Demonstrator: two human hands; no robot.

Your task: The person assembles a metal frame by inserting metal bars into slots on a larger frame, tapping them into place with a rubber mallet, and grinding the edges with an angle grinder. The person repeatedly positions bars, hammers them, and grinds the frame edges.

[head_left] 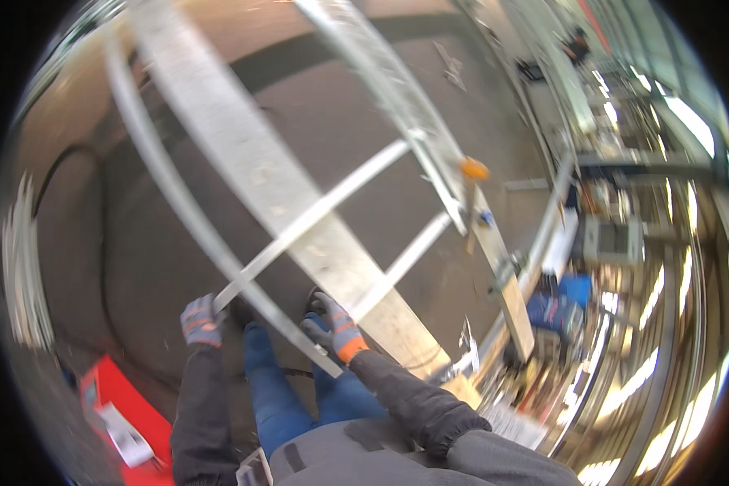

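Both my hands wear grey gloves with orange trim. A long pale metal frame lies across the view, with a thin side rail (182, 198) and two crossbars. My left hand (202, 322) is closed round the near end of the first crossbar (332, 199), just outside the rail. My right hand (337, 326) is at the near end of the second crossbar (405, 261), its fingers bent about it; the hand hides that end. Beneath the crossbars runs a wide pale beam (255, 162). Motion blurs parts of the frame.
An orange-headed tool (473, 169) stands by the far rail, near a clamp (506, 271) on a wooden board (517, 316). A red object (125, 413) with white paper lies at lower left. A dark cable (103, 243) curves over the floor. A person (576, 47) is far off.
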